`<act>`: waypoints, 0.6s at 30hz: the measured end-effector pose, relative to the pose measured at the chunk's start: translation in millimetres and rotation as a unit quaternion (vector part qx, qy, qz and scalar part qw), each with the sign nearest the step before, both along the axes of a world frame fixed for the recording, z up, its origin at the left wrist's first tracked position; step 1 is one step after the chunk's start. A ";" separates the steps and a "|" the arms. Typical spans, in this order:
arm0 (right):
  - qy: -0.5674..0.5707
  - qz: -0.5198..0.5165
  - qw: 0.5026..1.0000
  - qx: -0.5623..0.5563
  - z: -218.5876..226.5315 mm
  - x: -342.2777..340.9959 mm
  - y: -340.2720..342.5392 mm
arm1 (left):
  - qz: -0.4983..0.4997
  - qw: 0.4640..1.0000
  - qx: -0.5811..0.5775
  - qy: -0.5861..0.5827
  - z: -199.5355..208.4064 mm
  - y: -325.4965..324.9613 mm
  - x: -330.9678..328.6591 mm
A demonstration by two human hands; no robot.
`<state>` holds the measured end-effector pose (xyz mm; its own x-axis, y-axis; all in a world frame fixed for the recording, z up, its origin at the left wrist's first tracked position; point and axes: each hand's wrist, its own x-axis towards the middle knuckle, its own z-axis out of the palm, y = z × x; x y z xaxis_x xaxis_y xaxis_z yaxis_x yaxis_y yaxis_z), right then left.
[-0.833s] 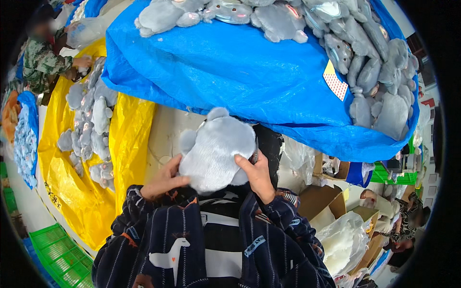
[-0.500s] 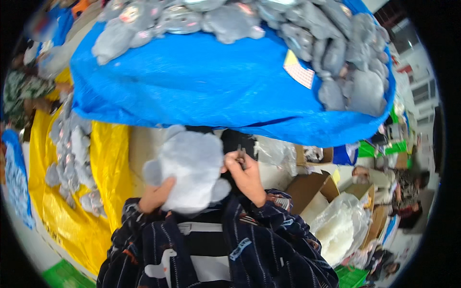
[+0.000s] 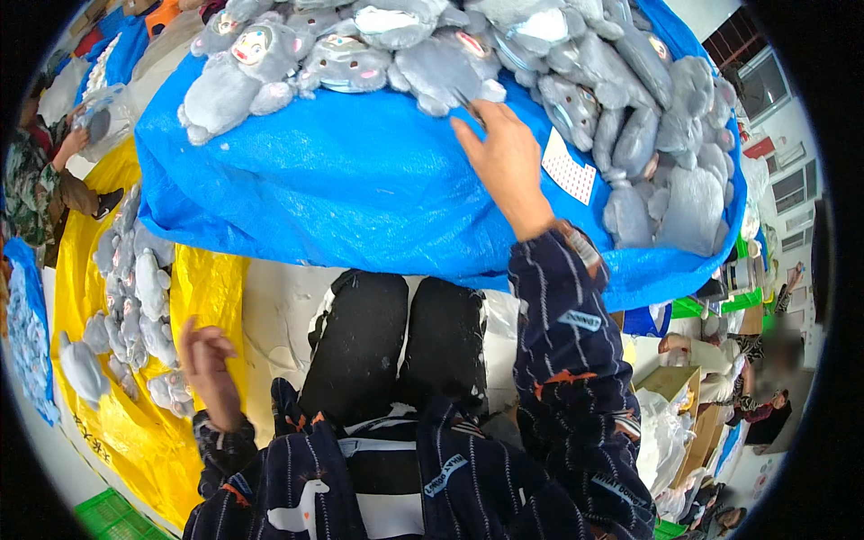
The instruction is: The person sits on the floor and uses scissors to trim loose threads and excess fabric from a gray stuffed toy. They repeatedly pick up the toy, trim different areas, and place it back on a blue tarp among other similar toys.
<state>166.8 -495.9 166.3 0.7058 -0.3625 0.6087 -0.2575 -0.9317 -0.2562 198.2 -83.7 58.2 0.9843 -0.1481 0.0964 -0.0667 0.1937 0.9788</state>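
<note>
My right hand [image 3: 506, 162] reaches forward over the blue plastic sheet [image 3: 333, 180], its fingers closed round small metal thread snips [image 3: 463, 97], mostly hidden by the hand. The tips are beside a grey plush toy [image 3: 441, 70] at the pile's near edge. My left hand [image 3: 211, 364] is raised near the yellow plastic sheet [image 3: 211, 297], fingers apart and holding nothing. A grey plush toy [image 3: 84, 369] is on the yellow sheet's left side, by several others [image 3: 135, 306].
Many grey plush toys [image 3: 666, 162] line the blue sheet's far and right edges. A patterned white card [image 3: 567, 169] lies there. My knees [image 3: 360, 333] are below the sheet. At right are a cardboard box [image 3: 670, 382] and clear bag [image 3: 661, 432]. A person in camouflage [image 3: 36, 193] is at far left.
My left hand has let go of a grey plush toy and moved left; a toy now shows at the yellow sheet's left. My right hand has moved forward to the pile with the snips.
</note>
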 end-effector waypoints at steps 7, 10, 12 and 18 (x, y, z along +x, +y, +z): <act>0.081 -0.029 0.992 -0.087 -24.2 50.7 -23.6 | -0.280 0.956 0.081 0.005 2.2 -74.5 -25.4; 0.036 0.002 0.997 -0.063 -18.8 26.2 -4.1 | -0.330 0.941 0.060 0.044 10.7 -89.6 -21.0; 0.035 0.067 0.997 -0.013 -6.4 -14.8 29.0 | -0.350 0.933 0.023 0.080 13.4 -98.4 -15.0; 0.182 0.263 0.946 0.052 -20.2 -154.1 122.6 | -0.446 0.809 -0.205 0.324 16.4 -137.5 -19.5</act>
<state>12.7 -373.3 146.1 0.9610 0.0515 0.2717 0.1452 -0.9301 -0.3375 178.7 -221.2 74.5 0.3674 -0.9134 -0.1754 0.7799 0.1998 0.5932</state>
